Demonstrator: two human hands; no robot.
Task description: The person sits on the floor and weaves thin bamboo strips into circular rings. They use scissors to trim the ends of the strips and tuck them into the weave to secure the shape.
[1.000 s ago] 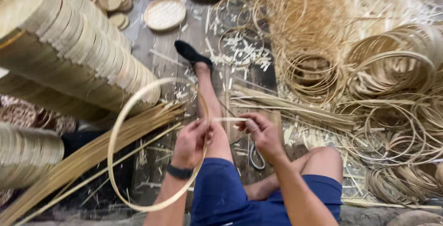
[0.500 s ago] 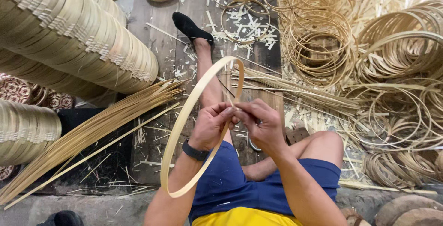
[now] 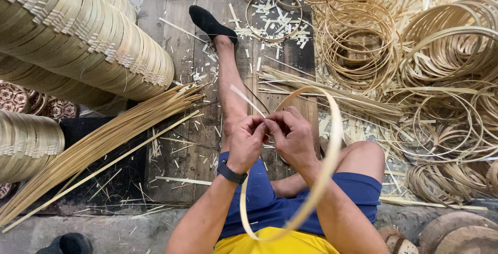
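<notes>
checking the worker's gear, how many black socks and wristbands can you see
2: one black sock on the foot of the outstretched leg at top centre, and one black wristband on the left hand. The other foot is tucked under, so a second sock may be hidden.

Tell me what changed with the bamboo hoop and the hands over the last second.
The bamboo hoop swung from the person's left side, across the front, to the right, now hanging edge-on over the right thigh. Both the left hand and right hand kept pinching its joint, now drawn closer together. The outstretched leg and the stacked rings stayed put.
</notes>
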